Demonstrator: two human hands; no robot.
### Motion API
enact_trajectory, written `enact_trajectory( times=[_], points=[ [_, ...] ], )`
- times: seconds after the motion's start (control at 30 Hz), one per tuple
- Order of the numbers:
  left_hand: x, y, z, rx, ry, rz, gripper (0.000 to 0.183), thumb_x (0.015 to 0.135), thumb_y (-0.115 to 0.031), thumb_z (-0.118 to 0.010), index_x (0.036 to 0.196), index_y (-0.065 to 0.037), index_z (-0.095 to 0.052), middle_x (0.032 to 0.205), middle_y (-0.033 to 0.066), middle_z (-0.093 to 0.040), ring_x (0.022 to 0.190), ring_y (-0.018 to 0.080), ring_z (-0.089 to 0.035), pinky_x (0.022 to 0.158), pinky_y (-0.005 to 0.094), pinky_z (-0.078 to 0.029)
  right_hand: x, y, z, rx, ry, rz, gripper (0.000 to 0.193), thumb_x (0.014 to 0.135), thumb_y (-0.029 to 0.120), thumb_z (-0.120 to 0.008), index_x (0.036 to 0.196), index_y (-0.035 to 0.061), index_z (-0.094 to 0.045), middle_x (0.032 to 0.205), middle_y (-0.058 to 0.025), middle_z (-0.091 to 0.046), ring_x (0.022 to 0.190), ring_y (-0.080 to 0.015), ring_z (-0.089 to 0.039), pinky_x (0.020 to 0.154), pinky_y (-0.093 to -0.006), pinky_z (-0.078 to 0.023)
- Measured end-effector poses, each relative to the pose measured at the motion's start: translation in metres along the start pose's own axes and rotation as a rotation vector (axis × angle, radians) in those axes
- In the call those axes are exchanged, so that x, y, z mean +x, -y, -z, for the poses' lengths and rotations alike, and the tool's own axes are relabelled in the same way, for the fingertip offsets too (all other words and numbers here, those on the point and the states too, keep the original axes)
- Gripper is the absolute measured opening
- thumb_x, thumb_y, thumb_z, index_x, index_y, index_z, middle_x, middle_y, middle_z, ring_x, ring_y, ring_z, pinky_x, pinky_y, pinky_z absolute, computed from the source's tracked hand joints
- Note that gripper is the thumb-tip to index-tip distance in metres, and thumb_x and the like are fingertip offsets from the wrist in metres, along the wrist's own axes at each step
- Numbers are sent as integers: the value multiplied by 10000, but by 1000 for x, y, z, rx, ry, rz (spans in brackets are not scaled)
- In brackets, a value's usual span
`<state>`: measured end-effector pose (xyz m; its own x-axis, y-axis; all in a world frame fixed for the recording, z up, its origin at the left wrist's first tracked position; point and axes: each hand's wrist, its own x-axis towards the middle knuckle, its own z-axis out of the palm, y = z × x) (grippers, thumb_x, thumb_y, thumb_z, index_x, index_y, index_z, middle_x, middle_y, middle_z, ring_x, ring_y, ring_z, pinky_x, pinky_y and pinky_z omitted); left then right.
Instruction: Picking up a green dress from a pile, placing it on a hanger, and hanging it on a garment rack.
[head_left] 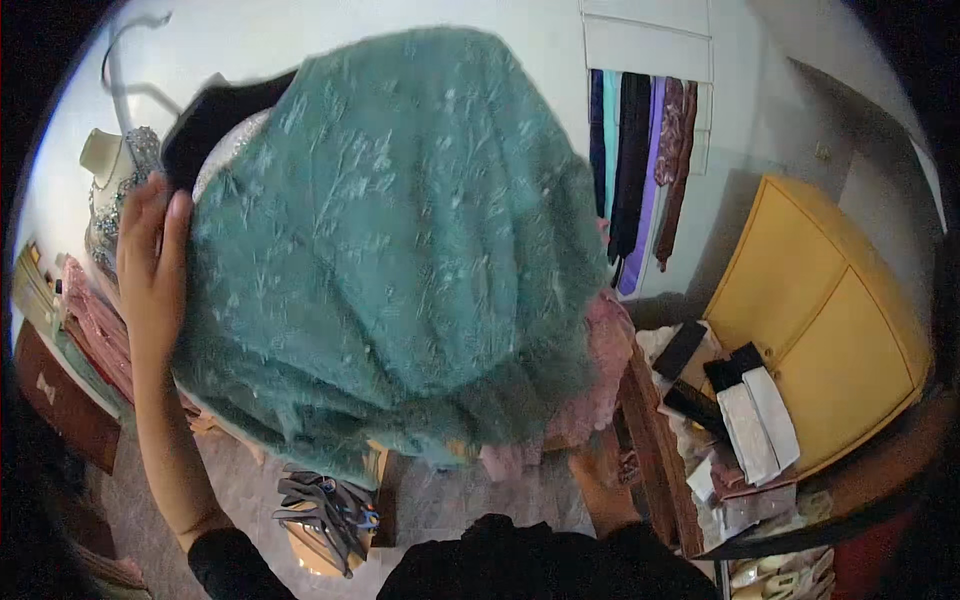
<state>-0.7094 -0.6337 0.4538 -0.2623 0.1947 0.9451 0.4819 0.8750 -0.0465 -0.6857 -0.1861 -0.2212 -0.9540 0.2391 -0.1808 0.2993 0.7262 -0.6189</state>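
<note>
A teal garment [400, 220] with raised floral embroidery spreads across the middle of the view and hides much behind it. My left hand [150, 235] is raised at its left edge, fingers closed around the end of a wide black hanger [205, 125]. A strip of pale, glittery fabric [225, 155] shows between the hanger and the teal cloth. My right forearm [605, 495] reaches up under the garment's lower right side, beside pink ruffled fabric [600, 370]. The cloth covers my right hand, so its fingers do not show.
Several dark hangers [325, 515] lie piled on a round stool below. A dressed mannequin [105, 190] and pink garments [95, 320] stand left. Long sashes [635, 160] hang on the wall rack. To the right, a yellow cabinet [820, 320] adjoins a table with folded cloths [755, 425].
</note>
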Motion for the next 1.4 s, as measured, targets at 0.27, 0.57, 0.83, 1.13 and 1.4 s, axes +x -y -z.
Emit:
enact_trajectory(
  times=[0.27, 0.57, 0.83, 1.13, 1.4],
  points=[
    [-91, -44, 4, -137, 347, 190, 242, 868, -138, -541, 912, 94, -595, 1206, 190, -498, 1246, 329, -398, 993, 361, -330, -102, 309, 192, 633, -1055, 704, 631, 942, 414, -333, 1426, 49, -158, 1488, -186, -39, 1373, -347, -3, 1089, -464, -9],
    [-135, -83, -37, -223, 614, 79, 236, 845, -170, -572, 817, 64, -593, 1107, 152, -546, 1180, 373, -445, 878, 398, -421, -62, 330, 259, 460, -1145, 335, 561, 922, 440, -306, 1375, 109, -308, 1455, -255, -105, 1349, -411, -43, 1031, -571, 17],
    [-147, -79, -34, -223, 674, 152, 230, 853, -172, -565, 818, 53, -594, 1132, 134, -538, 1166, 372, -460, 863, 389, -429, -66, 290, 240, 68, -886, 289, 465, 906, 417, -361, 1313, 199, -428, 1335, -141, -401, 1269, -356, -308, 937, -683, -142],
    [-149, -84, -35, -191, 647, 18, 220, 806, -185, -611, 829, 33, -624, 1146, 126, -537, 1201, 364, -432, 918, 403, -411, -79, 297, 234, -185, -933, 364, 448, 863, 423, -472, 1256, 210, -502, 1387, -140, -328, 1283, -386, -260, 1004, -600, -123],
    [-162, -80, -37, -268, 676, -177, 283, 793, -285, -625, 819, -4, -640, 1189, 106, -508, 1217, 314, -411, 916, 411, -377, -145, 405, 281, -236, -356, 1001, 623, 712, 610, -609, 1092, 117, -612, 1262, -126, -454, 1259, -339, -311, 1001, -607, -120]
  ],
)
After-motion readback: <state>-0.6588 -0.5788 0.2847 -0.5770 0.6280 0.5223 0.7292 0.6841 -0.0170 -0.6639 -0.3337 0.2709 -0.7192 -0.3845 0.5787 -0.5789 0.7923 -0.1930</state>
